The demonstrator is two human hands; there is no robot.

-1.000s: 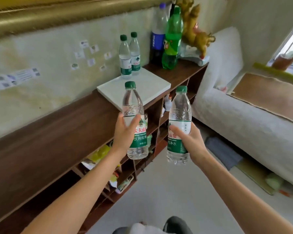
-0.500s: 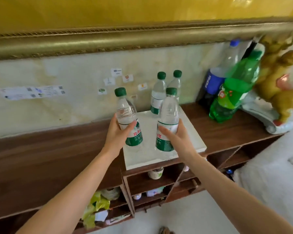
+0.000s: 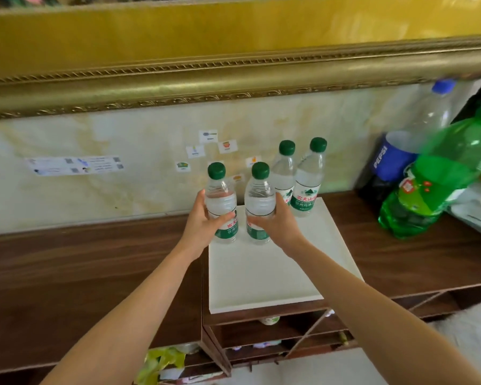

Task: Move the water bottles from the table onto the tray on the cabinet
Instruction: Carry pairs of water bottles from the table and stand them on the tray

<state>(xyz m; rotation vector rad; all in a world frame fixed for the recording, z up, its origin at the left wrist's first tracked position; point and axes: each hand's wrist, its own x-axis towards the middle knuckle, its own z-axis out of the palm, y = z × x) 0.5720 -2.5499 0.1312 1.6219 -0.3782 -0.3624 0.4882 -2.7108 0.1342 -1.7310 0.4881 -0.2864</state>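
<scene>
A flat white tray (image 3: 264,276) lies on the dark wooden cabinet top (image 3: 95,262). My left hand (image 3: 203,220) grips a clear water bottle with a green cap (image 3: 220,195), upright at the tray's far left corner. My right hand (image 3: 278,220) grips a second bottle (image 3: 259,195) just to its right, over the tray. Both bottle bases sit at or just above the tray surface; I cannot tell whether they touch. Two more water bottles, one (image 3: 285,170) beside the other (image 3: 307,184), stand at the tray's back edge against the wall.
A Pepsi bottle (image 3: 408,151) and a large green soda bottle (image 3: 433,184) stand on the cabinet to the right. A gold picture frame (image 3: 233,84) hangs above. Open shelves (image 3: 275,337) with small items sit below the tray. Stickers dot the wall.
Both hands have carried their bottles forward and down from mid-air in front of the cabinet to the tray's far left part. The view has closed in on the cabinet.
</scene>
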